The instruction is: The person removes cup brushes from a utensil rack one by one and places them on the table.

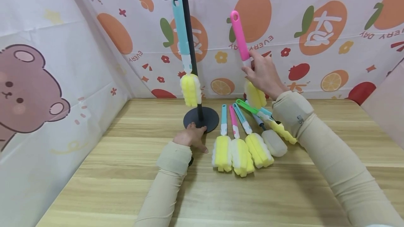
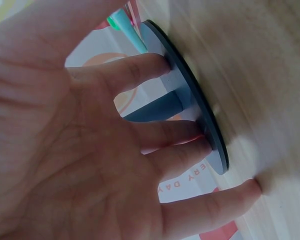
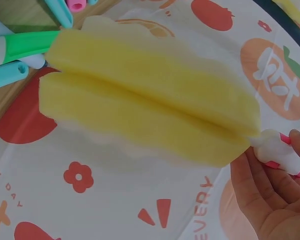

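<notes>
My right hand (image 1: 264, 72) pinches a pink-handled sponge brush (image 1: 240, 39) by the white neck below its handle, raised above the table with the handle up. In the right wrist view its yellow and white sponge head (image 3: 150, 100) spans the picture. My left hand (image 1: 190, 136) has its fingers spread, with fingertips on the round black base (image 2: 165, 55) of a stand; one finger touches the table beside it. A blue-handled sponge brush (image 1: 181, 27) hangs from a hook at the top of the black stand (image 1: 187, 16), its sponge head downward.
Right of the stand, several brushes lie on the wooden table (image 1: 126, 185): blue-handled and pink-handled sponge brushes (image 1: 241, 157), a grey-headed brush (image 1: 274, 143) and a green-handled one (image 1: 247, 107), some overlapping. A fruit-print cloth (image 1: 214, 76) hangs behind the table.
</notes>
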A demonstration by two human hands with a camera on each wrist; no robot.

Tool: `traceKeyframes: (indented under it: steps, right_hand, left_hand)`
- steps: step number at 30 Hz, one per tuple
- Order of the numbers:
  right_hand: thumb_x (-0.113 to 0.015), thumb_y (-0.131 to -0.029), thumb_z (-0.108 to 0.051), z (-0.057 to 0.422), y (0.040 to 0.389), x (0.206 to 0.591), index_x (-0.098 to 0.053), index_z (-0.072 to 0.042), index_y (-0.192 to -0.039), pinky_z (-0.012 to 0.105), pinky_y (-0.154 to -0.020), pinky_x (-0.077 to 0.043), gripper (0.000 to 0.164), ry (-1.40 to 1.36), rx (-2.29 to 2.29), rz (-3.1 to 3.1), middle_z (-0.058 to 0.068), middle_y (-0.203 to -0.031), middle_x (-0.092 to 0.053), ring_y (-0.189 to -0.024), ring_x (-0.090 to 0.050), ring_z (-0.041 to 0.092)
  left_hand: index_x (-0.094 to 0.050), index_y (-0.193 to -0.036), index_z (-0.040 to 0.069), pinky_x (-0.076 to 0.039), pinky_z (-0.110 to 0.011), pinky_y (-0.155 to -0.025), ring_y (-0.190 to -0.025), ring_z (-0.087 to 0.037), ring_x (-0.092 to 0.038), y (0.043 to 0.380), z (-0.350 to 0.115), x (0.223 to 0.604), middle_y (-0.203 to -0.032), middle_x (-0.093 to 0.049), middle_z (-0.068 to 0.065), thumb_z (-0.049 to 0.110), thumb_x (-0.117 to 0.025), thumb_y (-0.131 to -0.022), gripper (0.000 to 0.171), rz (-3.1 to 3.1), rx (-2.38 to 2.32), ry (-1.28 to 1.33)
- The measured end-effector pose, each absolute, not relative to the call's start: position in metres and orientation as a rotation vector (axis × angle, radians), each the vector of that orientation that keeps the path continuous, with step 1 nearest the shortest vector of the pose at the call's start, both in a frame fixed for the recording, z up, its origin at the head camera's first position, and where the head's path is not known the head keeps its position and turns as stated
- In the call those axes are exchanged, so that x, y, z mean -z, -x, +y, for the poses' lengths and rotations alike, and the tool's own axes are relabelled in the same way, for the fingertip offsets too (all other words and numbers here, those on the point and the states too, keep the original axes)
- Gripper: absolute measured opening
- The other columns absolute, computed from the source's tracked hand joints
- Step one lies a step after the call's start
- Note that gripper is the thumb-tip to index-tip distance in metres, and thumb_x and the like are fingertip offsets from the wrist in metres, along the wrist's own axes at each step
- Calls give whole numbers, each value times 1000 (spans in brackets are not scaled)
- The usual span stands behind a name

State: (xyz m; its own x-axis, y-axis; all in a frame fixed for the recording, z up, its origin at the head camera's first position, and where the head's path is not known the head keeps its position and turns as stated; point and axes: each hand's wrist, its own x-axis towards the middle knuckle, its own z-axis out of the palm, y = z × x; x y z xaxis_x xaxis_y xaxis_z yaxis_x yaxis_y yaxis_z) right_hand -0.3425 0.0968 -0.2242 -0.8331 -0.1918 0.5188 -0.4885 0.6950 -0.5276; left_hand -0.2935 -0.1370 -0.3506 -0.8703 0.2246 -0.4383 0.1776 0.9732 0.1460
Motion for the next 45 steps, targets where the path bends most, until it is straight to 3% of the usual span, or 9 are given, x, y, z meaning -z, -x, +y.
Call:
traceKeyframes:
  steps: [17, 36, 45]
  right_hand:
    - [-59, -87, -18, 111, 348, 231, -43, -6, -127, 40, -67, -53, 45, -475, -877, -2511, 13, -90, -58, -67, -54, 22]
    - [-58, -87, -14, 127, 354, 243, -40, 0, -129, 48, -74, -50, 48, -459, -684, -2593, 22, -113, -55, -82, -56, 31]
    - [-60, -86, -12, 132, 356, 248, -44, 1, -121, 47, -69, -52, 41, -523, -537, -2554, 23, -108, -58, -83, -58, 34]
  left_hand:
    - [-24, -143, 17, -30, -57, -96, -129, -39, -9, 294, -136, 350, -144, -10, -29, 44, -74, -70, 93, 2650, -128, -291]
    - [-24, -143, 17, -31, -57, -96, -129, -39, -9, 294, -138, 351, -144, -9, -29, 44, -74, -70, 92, 2650, -150, -279]
    - [-25, -143, 17, -31, -57, -96, -129, -38, -10, 294, -137, 351, -143, -11, -29, 45, -74, -70, 92, 2655, -135, -291]
